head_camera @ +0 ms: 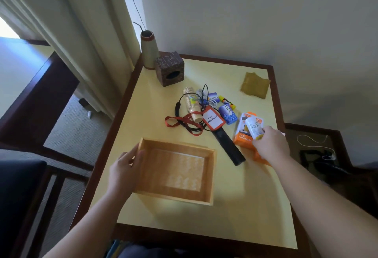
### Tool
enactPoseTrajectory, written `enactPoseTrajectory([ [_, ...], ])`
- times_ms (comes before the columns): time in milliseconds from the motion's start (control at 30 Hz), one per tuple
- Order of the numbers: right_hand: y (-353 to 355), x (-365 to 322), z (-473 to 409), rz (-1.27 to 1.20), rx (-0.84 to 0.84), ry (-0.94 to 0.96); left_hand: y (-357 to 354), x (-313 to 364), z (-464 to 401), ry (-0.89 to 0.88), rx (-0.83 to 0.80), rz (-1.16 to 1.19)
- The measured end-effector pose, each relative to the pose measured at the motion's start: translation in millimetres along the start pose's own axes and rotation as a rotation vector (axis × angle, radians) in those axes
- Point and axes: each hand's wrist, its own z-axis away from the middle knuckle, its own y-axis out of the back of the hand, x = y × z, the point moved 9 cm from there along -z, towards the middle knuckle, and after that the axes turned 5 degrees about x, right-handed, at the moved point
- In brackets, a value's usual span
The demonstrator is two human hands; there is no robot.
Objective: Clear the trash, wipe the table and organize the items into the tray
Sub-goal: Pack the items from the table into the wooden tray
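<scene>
Both forearms are bare to the frame edge, with no sleeves, watch or rings visible.

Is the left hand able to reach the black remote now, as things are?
Probably not at once: the left hand holds the left wall of the wooden tray, and the black remote lies beyond the tray's far right corner. It must let go first.
</scene>
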Motion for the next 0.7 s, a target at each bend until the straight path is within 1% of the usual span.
enactPoseTrajectory([
  [67,14.2,-16.7,24.9,-0.2,0.029,-0.017,-0.3,-2.2,-1.6,0.007,0.002,0.014],
  [133,26.2,-42.2,63.9,-0.432,0.035,0.03,-0.8,-3.6,-1.9,0.018,-0.002,0.03],
  [200,26.4,-70.4,109.5,-0.634,-0.053,0.116,-0.5,-4.6,-2.1,0.028,-0.006,0.056],
  [267,17.4,-94.3,148.0,-0.659,-0.179,0.244,0.5,-4.6,-3.4,0.018,-0.017,0.066],
  [333,10.5,-114.8,173.0,-0.496,-0.231,0.444,0.0,-5.0,-6.0,0.004,-0.044,0.061],
  [433,2.2,-150.3,195.4,-0.113,-0.201,0.819,-0.8,-6.7,-9.0,0.006,-0.062,0.069],
  [533,-19.9,-177.6,214.1,0.168,-0.188,1.113,0.1,-6.8,-8.7,0.005,-0.066,0.079],
  [600,-34.6,-189.8,221.1,0.319,-0.178,1.253,0.1,-7.1,-9.3,-0.007,-0.078,0.081],
  [700,-49.1,-202.4,219.1,0.467,-0.201,1.336,-2.0,-7.7,-10.3,-0.014,-0.099,0.08],
])
